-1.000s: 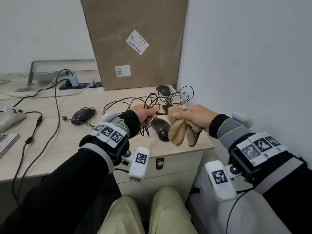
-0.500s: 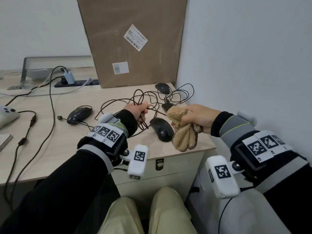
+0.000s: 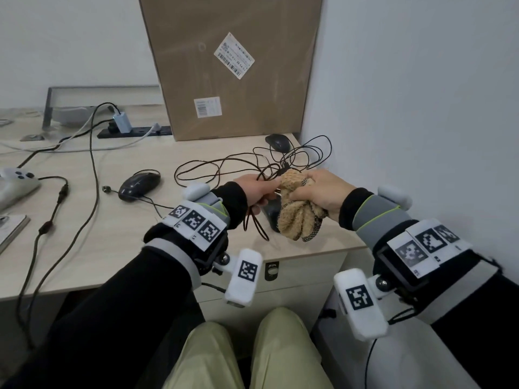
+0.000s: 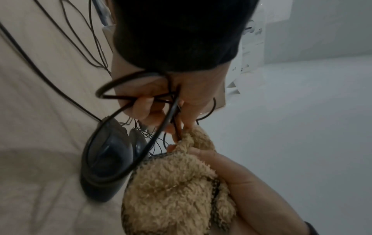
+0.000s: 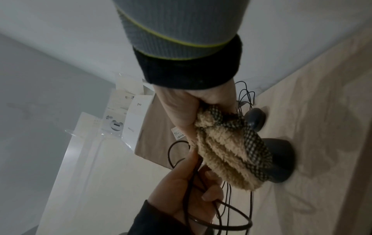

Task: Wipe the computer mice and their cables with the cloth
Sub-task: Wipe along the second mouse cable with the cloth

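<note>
Left hand [image 3: 254, 188] closed on a bunched length of thin black mouse cable [image 3: 254, 220], fingers [image 4: 141, 109] curled round several strands. Right hand [image 3: 317, 192] clenched on the crumpled tan fleece cloth [image 3: 296, 217], pressed against the cable right beside the left fingers. Held above the near black mouse [image 4: 106, 159] at the front right of the pale wooden worktop [image 3: 112, 242]. Advised: pinch one strand inside the cloth, keep the left hold taut, draw along steadily, avoid dragging the tangled loops.

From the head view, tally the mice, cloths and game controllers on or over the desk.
Mice: 3, left, back corner, under the cloth
Cloths: 1
Controllers: 1
Total: 5
</note>
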